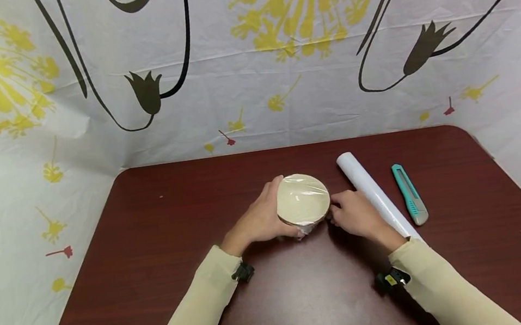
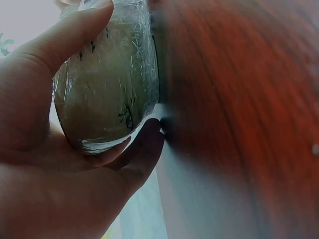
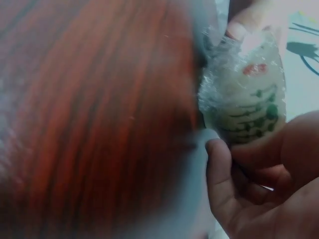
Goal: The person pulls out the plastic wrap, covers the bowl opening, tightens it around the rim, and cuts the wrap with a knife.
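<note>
A round, pale bowl (image 1: 302,196) is covered with clear cling film (image 3: 215,79), which is bunched and wrinkled along its side. My left hand (image 1: 263,216) grips the bowl from the left, its thumb on the near side and fingers around the far side. On the bowl's right, my right hand (image 1: 353,214) has curled fingers, the thumb and forefinger pinching at the film by the edge. Green and red painted marks decorate the bowl wall (image 3: 256,107) in the right wrist view. Black marks show through the film in the left wrist view.
A white roll (image 1: 375,194) lies slantwise just beyond my right hand, partly behind that forearm. Farther right lies a teal utility knife (image 1: 410,195). The dark red-brown table (image 1: 187,205) meets a patterned cloth (image 1: 231,89) at its back edge.
</note>
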A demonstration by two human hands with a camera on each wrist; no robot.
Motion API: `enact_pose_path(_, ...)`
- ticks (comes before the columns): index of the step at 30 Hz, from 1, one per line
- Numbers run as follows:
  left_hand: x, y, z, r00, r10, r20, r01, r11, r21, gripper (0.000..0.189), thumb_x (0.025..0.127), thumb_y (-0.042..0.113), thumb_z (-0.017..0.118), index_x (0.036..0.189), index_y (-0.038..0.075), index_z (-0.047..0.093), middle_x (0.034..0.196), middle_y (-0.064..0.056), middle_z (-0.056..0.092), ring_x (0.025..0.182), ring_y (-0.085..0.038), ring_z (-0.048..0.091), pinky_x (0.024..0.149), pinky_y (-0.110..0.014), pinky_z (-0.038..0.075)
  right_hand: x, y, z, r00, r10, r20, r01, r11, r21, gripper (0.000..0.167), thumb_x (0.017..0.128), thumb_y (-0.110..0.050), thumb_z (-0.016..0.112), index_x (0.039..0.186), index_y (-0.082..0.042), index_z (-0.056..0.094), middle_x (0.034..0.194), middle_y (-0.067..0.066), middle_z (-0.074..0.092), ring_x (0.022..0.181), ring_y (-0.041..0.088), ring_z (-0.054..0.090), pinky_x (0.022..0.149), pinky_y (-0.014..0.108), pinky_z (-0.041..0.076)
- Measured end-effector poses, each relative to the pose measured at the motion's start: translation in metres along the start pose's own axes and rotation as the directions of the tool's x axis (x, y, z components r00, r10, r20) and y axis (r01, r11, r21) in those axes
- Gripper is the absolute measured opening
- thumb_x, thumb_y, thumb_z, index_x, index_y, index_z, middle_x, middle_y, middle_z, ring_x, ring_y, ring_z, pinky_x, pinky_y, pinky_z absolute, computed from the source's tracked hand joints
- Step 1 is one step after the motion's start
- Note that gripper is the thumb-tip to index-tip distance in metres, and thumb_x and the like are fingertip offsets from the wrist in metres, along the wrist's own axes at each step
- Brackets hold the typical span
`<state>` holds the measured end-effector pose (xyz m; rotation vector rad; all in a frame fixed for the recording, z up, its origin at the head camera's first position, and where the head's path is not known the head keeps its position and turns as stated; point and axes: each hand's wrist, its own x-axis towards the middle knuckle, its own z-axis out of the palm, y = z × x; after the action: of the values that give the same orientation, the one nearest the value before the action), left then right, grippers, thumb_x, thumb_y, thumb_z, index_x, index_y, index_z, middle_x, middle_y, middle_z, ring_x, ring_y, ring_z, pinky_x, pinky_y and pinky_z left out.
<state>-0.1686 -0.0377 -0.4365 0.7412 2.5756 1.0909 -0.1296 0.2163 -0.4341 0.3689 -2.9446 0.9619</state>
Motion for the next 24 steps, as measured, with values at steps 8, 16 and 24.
enact_pose_path(8, 0.000, -0.001, -0.003, 0.999, -0.022, 0.034, 0.022, 1.000, -0.007, 0.148, 0.069, 0.032, 0.108, 0.176, 0.008, 0.010, 0.169, -0.017, 0.037, 0.144, -0.034, 0.052, 0.117, -0.052, 0.047, 0.014, 0.027, 0.003, 0.995, 0.079, -0.053, -0.074, 0.994, 0.083, 0.036, 0.092, -0.008, 0.053, 0.115, -0.001, 0.080, 0.079, -0.001, 0.073, 0.072, 0.016, 0.064, 0.068, 0.034, 0.050)
enact_pose_path(16, 0.001, 0.001, 0.000, 0.998, -0.049, 0.046, 0.046, 0.998, 0.053, 0.155, 0.068, 0.023, 0.110, 0.177, 0.012, 0.000, 0.175, -0.015, 0.030, 0.146, -0.038, 0.051, 0.119, -0.050, 0.045, 0.005, -0.011, -0.009, 0.998, 0.058, -0.036, -0.052, 0.989, 0.139, 0.057, 0.093, 0.003, 0.050, 0.148, 0.008, 0.063, 0.126, 0.023, 0.077, 0.099, 0.030, 0.066, 0.086, 0.046, 0.054)
enact_pose_path(24, 0.004, -0.006, 0.006, 1.000, 0.014, -0.016, -0.012, 0.993, 0.119, 0.143, 0.072, 0.019, 0.107, 0.176, 0.006, 0.009, 0.167, -0.017, 0.041, 0.137, -0.041, 0.058, 0.113, -0.054, 0.050, 0.005, -0.017, -0.011, 0.993, 0.120, -0.001, -0.119, 0.984, 0.130, 0.056, 0.092, 0.005, 0.049, 0.145, 0.009, 0.065, 0.118, 0.020, 0.079, 0.091, 0.026, 0.066, 0.080, 0.038, 0.051)
